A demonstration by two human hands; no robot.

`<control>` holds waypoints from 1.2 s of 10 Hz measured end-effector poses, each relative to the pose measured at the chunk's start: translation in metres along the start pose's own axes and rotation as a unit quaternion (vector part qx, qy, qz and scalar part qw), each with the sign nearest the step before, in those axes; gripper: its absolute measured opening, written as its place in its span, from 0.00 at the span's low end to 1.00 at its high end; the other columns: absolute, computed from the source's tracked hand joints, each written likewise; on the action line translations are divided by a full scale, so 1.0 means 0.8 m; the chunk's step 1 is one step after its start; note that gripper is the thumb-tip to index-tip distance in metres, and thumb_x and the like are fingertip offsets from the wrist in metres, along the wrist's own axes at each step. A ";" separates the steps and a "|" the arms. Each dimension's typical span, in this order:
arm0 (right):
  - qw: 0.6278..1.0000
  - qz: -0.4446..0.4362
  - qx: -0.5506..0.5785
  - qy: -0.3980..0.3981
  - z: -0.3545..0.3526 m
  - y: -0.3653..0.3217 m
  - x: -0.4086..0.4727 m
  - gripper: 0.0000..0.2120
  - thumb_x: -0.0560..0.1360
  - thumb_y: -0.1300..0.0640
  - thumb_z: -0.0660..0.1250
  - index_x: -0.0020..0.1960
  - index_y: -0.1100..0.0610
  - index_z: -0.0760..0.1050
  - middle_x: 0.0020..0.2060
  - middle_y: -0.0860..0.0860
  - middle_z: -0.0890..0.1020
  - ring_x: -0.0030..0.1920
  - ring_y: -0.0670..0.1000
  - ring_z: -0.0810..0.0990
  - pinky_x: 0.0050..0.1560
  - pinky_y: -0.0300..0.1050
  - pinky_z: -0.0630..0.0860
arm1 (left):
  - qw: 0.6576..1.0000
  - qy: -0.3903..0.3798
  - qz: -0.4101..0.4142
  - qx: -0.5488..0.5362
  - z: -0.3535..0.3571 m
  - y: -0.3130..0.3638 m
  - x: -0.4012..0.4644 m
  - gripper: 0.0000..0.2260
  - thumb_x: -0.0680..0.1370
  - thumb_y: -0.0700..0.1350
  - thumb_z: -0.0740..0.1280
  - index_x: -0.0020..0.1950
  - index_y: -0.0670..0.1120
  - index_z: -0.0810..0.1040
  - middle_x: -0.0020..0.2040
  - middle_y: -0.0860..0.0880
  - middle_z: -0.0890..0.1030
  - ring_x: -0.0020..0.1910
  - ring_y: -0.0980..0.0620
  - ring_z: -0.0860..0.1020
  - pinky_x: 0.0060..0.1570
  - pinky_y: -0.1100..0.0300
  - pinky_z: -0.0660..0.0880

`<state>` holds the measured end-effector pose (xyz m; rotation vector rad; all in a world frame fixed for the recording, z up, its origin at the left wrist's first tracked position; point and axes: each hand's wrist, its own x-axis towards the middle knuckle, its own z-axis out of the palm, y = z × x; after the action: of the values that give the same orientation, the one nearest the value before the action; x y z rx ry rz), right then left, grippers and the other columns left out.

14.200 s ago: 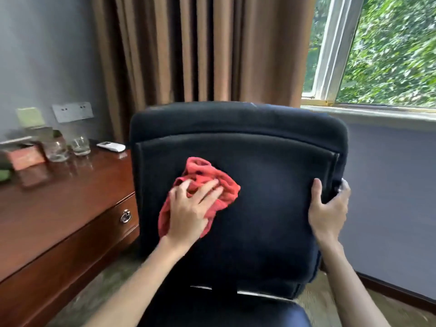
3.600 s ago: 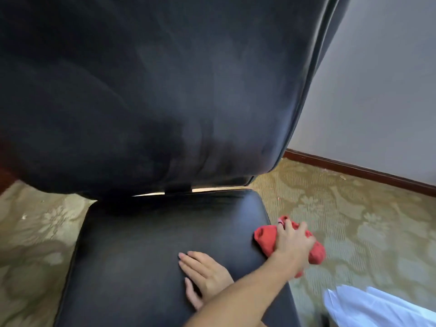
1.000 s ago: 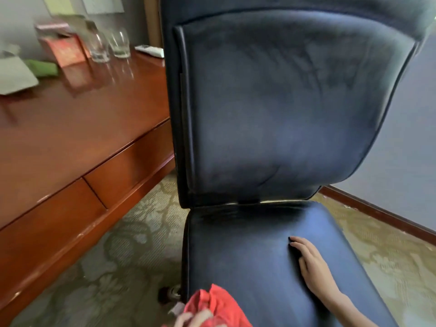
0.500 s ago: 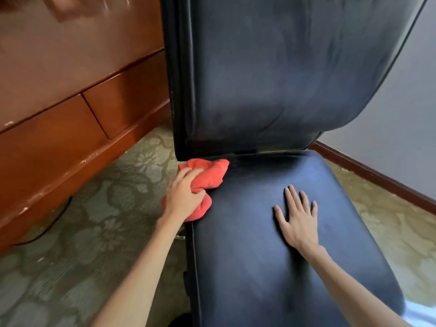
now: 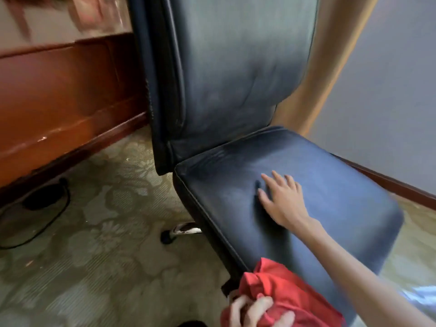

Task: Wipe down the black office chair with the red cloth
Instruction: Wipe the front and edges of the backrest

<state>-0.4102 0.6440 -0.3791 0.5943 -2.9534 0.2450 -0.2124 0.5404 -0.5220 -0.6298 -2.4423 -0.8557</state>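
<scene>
My left hand (image 5: 256,311) sits at 6 o'clock in the head view, fingers curled tight round the red cloth (image 5: 286,296), which is bunched up and pressed against the near-left corner of the seat (image 5: 306,185) of the black office chair (image 5: 238,74). So the cloth is already in contact w/ the chair; part of it hangs off the seat edge toward the bottom of the frame.

My right hand (image 5: 282,200) lies flat at centre, about 1 o'clock from the cloth, fingers straight and slightly spread, palm down on the seat. It holds nothing and looks like it's just bracing the chair.

Key relation: the seat's left side edge runs as a long line from the cloth at 6 up toward 11 o'clock, ending at the joint w/ the backrest. The cloth is at the near end of that line, so I'd judge the next stroke goes along that axis, away from me, or across the seat toward 3. Left hand is the only one near the cloth; the right is well apart from it and lies in the way of any sweep across the seat, so it would prob need to lift or shift first.

Frame is a bit blurred, so can't tell how much of the cloth is under the palm. To the left, at 9 to 10 o'clock, a wooden desk (image 5: 61,95) stands near the backrest; patterned carpet (image 5: 113,232) below, and a castor (image 5: 168,237) shows under the seat edge.
</scene>
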 end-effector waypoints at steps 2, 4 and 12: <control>0.994 -0.059 -0.007 -0.096 -0.011 -0.040 -0.072 0.38 0.70 0.29 0.31 0.78 0.34 0.49 0.81 0.43 0.51 0.80 0.53 0.49 0.77 0.58 0.46 | 0.990 0.103 -0.090 0.033 -0.044 0.094 0.014 0.20 0.69 0.56 0.70 0.61 0.65 0.78 0.63 0.59 0.74 0.56 0.52 0.72 0.59 0.60 0.71; 0.988 -0.113 0.010 -0.106 -0.030 0.006 -0.092 0.35 0.70 0.25 0.33 0.76 0.29 0.47 0.80 0.37 0.48 0.80 0.48 0.46 0.78 0.52 0.41 | 0.896 0.287 -0.328 0.087 -0.161 -0.010 0.081 0.27 0.63 0.39 0.76 0.62 0.52 0.80 0.63 0.47 0.77 0.54 0.39 0.77 0.54 0.49 0.73; 0.894 -0.126 0.429 -0.027 -0.078 -0.153 -0.131 0.39 0.75 0.28 0.55 0.77 0.38 0.40 0.77 0.33 0.50 0.78 0.38 0.49 0.79 0.48 0.46 | 0.830 0.370 0.132 0.396 -0.526 0.214 0.239 0.18 0.74 0.47 0.70 0.64 0.49 0.80 0.65 0.45 0.77 0.61 0.37 0.73 0.60 0.44 0.68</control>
<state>-0.2611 0.5831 -0.3168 1.0564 -2.6381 1.5488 -0.1496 0.4304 -0.0454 -0.2253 -1.6879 0.0898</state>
